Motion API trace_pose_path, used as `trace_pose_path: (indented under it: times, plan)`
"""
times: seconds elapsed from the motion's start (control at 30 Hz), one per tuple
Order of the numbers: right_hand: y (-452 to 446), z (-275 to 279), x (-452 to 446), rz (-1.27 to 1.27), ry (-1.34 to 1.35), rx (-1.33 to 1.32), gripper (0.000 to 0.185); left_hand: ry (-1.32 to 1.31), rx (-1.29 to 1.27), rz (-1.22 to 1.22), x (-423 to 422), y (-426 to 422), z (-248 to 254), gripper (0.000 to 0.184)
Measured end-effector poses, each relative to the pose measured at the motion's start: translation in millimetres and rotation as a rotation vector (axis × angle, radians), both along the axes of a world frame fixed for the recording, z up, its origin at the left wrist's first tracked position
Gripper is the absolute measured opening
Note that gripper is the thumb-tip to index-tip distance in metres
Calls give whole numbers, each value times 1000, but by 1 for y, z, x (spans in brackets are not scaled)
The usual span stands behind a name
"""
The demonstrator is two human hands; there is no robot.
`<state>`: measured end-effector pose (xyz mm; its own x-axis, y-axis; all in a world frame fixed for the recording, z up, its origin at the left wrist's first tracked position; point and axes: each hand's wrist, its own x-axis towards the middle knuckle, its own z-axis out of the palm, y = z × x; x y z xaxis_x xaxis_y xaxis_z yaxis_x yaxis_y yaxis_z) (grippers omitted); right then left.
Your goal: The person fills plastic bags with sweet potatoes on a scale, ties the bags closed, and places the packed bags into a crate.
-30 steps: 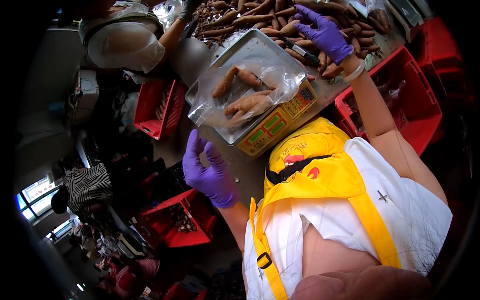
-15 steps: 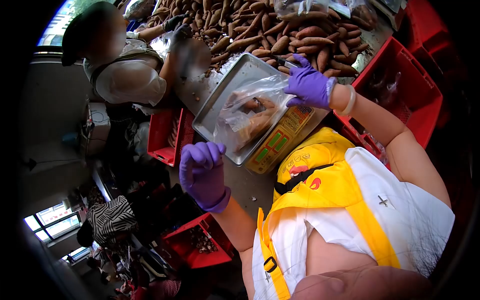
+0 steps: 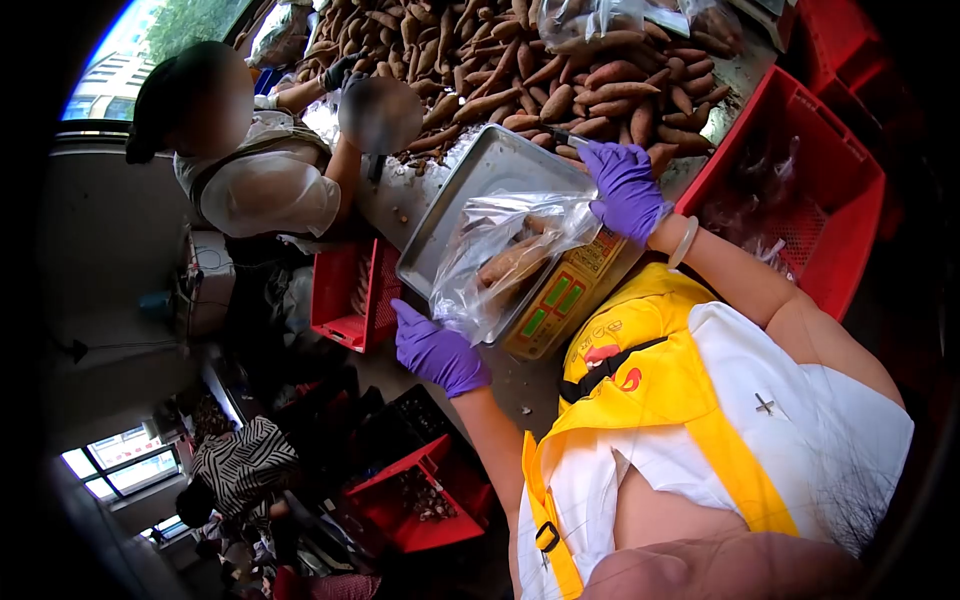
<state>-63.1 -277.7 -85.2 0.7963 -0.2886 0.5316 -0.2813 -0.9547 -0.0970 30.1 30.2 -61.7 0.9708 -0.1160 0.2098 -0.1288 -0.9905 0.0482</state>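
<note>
A clear plastic bag (image 3: 475, 240) with sweet potatoes (image 3: 515, 262) inside lies on the metal tray (image 3: 425, 228) of a weighing scale (image 3: 555, 305) with lit green displays. My left hand (image 3: 440, 352), in a purple glove, grips the bag's near left edge, one finger stretched away from it. On the opposite side, my right hand (image 3: 630, 190), also gloved, is closed on the bag's edge. A thin dark tool with a silvery end (image 3: 572, 138) shows at its fingertips; I cannot tell what kind it is.
Sweet potatoes (image 3: 610, 90) are heaped behind the scale. A red crate (image 3: 840, 190) holding plastic bags stands at right. More red crates (image 3: 345, 325) stand left and below. Another person (image 3: 265, 180) is at the heap's left side, wearing dark gloves.
My left hand has come down and right from its raised position to the bag's edge. My right hand has moved slightly down and right. The bag is spread more between my hands.
</note>
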Motion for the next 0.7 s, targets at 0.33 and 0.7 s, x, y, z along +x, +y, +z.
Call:
trace_pose_path:
  times: [0.33, 0.7]
  plan:
    - [24, 102, 65, 1115, 178, 2133, 30, 472, -1660, -635, 10, -16, 99, 26]
    - [47, 79, 62, 1128, -61, 1187, 44, 573, -1766, -552, -11, -25, 82, 35]
